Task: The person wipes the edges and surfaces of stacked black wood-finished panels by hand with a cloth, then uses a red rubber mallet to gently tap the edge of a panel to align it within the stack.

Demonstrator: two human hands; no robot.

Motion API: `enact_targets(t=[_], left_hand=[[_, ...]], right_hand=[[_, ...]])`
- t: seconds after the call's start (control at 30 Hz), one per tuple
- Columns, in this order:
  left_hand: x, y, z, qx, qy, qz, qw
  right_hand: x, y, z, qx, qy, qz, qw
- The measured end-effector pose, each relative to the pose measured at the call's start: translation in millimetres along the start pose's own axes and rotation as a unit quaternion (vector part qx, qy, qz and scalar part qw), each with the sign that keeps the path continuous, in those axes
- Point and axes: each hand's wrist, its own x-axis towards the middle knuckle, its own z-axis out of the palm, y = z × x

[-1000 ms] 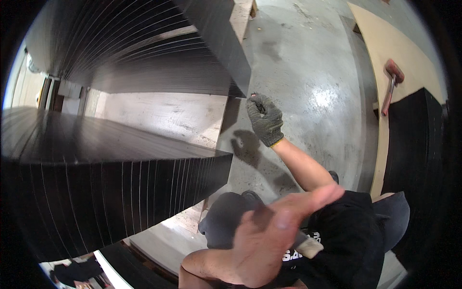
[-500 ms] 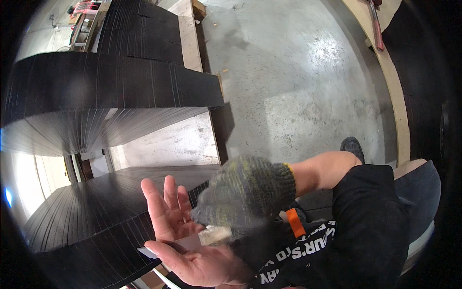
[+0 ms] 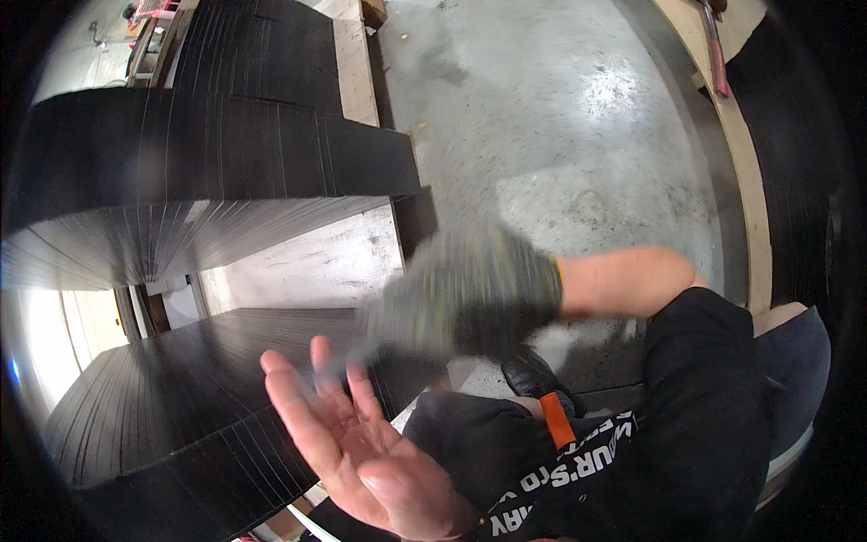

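Note:
My bare left hand (image 3: 370, 456) is palm up with its fingers spread, low in front of a stack of black panels (image 3: 208, 397). My right hand (image 3: 465, 289) wears a knitted grey-green glove and is smeared by motion. It hovers just above and beyond the left hand's fingertips. A faint greyish blur lies between the glove's tip and the left fingers; whether it is a thin piece or a glove fingertip I cannot make out. The right fingers are hidden in the blur.
More black panel stacks (image 3: 244, 144) stand at the left, beside a whitish board (image 3: 312, 262). Grey concrete floor (image 3: 542, 117) stretches ahead. At the right, a red-handled tool (image 3: 716, 63) lies on a light wooden edge (image 3: 745, 154) next to black material. My black shoe (image 3: 533, 375) is below.
My gloved right hand has lifted away from the left palm, forward. The thin pale piece that lay across the left palm is gone from there, and the left fingers have turned more upward.

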Motion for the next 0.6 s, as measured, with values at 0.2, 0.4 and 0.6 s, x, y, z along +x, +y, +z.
enact_targets(t=[0.2,0.4,0.6], left_hand=[[-0.3,-3.3,-11.4,-0.178,-0.023,0.01,0.984],[3.2,-3.7,-19.6,-0.299,-0.03,0.032,0.953],[-7.1,-11.6,-37.5,-0.334,0.057,0.123,0.933]], right_hand=[[-55.5,127.2,8.8,-0.247,-0.231,0.094,0.936],[-61.7,176.9,24.4,-0.295,-0.282,0.01,0.913],[-63.3,192.8,31.6,-0.291,-0.256,-0.003,0.922]])
